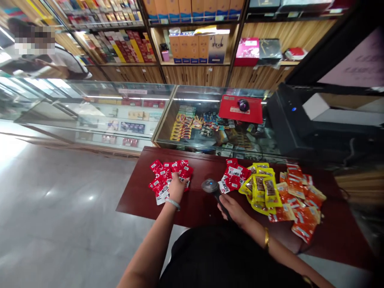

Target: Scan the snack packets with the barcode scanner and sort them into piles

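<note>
Right hand: the right hand (232,210) is closed around the dark handle of a scanner (221,202); a gold bangle (267,238) circles the forearm behind it.
Scanner: held tilted above the surface (135,196), its rounded head up and to the left, a small blue light showing on top; the head is between the two red groups, nearer the right one.
Left hand: the left hand (177,183) is over the left red packets (159,185), fingers bent down among them; whether they pinch one cannot be told. A pale bracelet (173,203) sits at the wrist.
Left red packets: a loose, overlapping spread on the left part of the surface, some with white lower ends.
Right red packets: a smaller red heap (234,173) just beyond the scanner, to its right, next to the yellow ones.
Yellow packets: a layered stack (258,188) with brown contents showing through clear windows, between the red heap and the orange packets.
Orange packets: a scattered pile (303,212) at the right, touching the yellow stack.
Beyond the surface: a glass display case (164,114) with small packs inside; on its top, a red mat (225,109) bearing a dark mouse (243,105).
Right side: a black machine (279,116) with a blue light, and an open white box (322,110).
Back wall: wooden shelves holding orange-and-blue boxes (189,48).
Far left: another person (64,60) in a white top, beyond the glass.
</note>
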Demonstrator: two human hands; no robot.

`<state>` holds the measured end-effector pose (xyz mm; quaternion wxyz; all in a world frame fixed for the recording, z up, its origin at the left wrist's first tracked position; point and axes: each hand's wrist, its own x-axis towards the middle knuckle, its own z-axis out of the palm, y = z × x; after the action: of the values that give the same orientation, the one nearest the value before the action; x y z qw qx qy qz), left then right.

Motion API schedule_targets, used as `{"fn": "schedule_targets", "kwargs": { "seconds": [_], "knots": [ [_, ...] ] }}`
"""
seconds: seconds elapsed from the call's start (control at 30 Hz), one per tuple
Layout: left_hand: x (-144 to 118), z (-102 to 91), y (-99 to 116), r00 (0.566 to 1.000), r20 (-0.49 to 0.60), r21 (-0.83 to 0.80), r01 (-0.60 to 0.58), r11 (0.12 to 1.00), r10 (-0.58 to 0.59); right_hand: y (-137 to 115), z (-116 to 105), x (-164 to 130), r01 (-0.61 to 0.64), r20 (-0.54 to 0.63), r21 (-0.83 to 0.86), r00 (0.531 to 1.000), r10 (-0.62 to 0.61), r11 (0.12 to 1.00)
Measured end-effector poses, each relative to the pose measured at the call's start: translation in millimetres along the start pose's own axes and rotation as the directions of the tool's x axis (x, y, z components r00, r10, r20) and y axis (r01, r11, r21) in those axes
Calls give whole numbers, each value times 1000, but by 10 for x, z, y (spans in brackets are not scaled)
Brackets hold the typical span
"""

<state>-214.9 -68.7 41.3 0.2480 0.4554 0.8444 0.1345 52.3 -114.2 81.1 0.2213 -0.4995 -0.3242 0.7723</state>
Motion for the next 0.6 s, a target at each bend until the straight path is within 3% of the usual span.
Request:
{"fn": "schedule_targets", "kwargs": {
  "seconds": [0.07, 0.17, 0.27, 0.37, 0.5, 0.6],
  "knots": [
    [-76, 194, 127, 998, 52, -197, -9, 980, 19, 0, -52, -31, 15, -28, 20, 1000, -14, 1000],
    [-220, 521, 351, 977, 206, -463, 56, 885, 46, -25, -152, -105, 61, -75, 54, 996, -57, 997],
    [-355, 790, 548, 942, 323, -615, 137, 777, 90, -78, -265, -203, 115, -128, 83, 986, -104, 990],
    [-451, 965, 677, 919, 368, -660, 148, 737, 145, -122, -371, -285, 138, -193, 97, 974, -117, 986],
    [-522, 1118, 761, 912, 350, -585, 37, 811, 211, -111, -488, -331, 149, -212, 130, 970, -120, 980],
    [-570, 1204, 789, 905, 345, -590, 4, 807, 248, -65, -564, -343, 160, -210, 142, 969, -129, 977]
  ]
}}
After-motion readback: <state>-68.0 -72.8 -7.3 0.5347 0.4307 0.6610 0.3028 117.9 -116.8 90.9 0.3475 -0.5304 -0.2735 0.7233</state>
